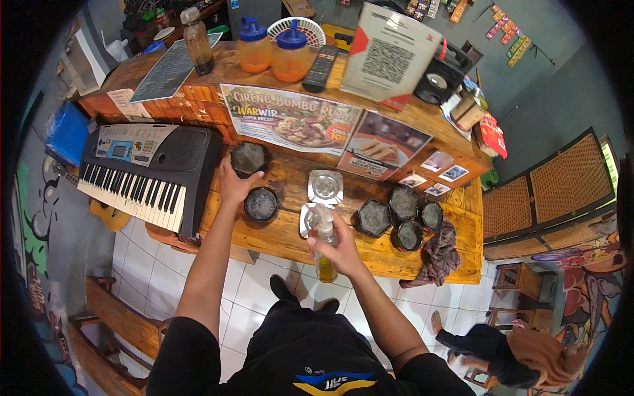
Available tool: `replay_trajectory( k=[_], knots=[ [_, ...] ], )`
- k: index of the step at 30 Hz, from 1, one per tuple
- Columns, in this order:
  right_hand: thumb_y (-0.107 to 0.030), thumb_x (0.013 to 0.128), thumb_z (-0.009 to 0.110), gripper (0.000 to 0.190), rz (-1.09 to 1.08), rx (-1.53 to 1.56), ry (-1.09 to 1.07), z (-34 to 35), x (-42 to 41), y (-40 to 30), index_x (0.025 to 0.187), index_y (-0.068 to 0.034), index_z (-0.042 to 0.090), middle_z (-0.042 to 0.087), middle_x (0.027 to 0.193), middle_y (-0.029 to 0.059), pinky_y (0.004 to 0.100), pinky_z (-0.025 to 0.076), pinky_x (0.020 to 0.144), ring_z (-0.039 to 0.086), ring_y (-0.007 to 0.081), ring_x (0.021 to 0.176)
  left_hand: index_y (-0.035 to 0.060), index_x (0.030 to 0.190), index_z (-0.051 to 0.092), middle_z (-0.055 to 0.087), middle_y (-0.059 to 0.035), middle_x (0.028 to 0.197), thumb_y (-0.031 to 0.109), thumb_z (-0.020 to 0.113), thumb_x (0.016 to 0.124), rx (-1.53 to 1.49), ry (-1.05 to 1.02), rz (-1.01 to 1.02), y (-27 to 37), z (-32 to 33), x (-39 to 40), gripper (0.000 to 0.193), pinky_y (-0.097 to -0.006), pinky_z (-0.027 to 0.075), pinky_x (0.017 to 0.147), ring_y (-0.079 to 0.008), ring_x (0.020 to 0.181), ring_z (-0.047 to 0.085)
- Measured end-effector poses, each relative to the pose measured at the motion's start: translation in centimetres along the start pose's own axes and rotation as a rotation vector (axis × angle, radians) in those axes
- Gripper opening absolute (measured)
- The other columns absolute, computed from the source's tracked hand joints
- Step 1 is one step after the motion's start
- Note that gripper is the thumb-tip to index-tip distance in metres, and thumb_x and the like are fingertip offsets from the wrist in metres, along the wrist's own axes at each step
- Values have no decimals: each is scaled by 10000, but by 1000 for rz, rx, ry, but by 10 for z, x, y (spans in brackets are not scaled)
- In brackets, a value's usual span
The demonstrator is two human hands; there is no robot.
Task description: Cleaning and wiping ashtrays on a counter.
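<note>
My left hand grips a dark hexagonal ashtray by its side, close to the keyboard's right end. A round black ashtray sits on the wooden table just below that hand. In my right hand is a clear spray bottle with yellowish liquid low in it. Behind the bottle lies a square glass ashtray, partly hidden by it. Another square glass ashtray is farther back. To the right stand several dark ashtrays, among them a hexagonal one and a round one.
An electronic keyboard occupies the table's left end. A crumpled checked cloth hangs over the front right edge. The raised counter carries bottles, a remote control and a sign stand. Another person is at lower right.
</note>
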State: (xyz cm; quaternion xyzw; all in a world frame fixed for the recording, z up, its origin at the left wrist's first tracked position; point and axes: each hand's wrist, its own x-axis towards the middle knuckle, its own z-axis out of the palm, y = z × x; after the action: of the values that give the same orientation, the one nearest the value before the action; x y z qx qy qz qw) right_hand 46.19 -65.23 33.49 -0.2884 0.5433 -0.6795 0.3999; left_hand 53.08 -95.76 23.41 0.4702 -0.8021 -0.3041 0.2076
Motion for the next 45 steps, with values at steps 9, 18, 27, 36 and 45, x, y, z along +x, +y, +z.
replay_trajectory(
  k=[9,18,27,36,45],
  knots=[
    [-17,842,634,517,57,-112,64,38,34,14,1317,-55,434,567,855,50,292,490,605,588,145,673,109,1461,237,387,-190,1433,490,871,586,163,-121,101,-18,11,42,1145,-472,350,1077,-369,1321,382],
    [-103,900,651,536,88,-56,-43,51,42,-3,1391,-67,438,559,818,10,258,469,602,563,92,667,27,1402,298,426,-190,1370,281,867,659,-596,71,33,-26,-47,-30,971,-417,379,1043,-288,1240,467],
    [-203,937,631,293,99,-94,-352,61,23,-13,1157,-41,526,565,777,24,255,470,592,571,96,649,3,1364,432,556,-127,1215,409,656,829,-1596,-143,-403,0,-11,-183,708,-357,446,980,-220,1119,556],
    [-238,928,646,321,239,-13,-471,-4,-20,-9,1153,-32,544,592,873,26,238,456,550,555,85,636,28,1320,486,603,-144,1215,738,470,787,-1623,-168,-644,99,4,-250,888,-337,514,822,-243,1033,615],
    [-184,900,670,305,119,-98,-436,-61,-56,-6,1140,-43,546,588,935,27,258,468,703,563,104,771,17,1287,496,643,-155,1016,802,389,771,-1691,-125,-640,124,61,-288,945,-294,527,413,-209,664,648]
  ],
)
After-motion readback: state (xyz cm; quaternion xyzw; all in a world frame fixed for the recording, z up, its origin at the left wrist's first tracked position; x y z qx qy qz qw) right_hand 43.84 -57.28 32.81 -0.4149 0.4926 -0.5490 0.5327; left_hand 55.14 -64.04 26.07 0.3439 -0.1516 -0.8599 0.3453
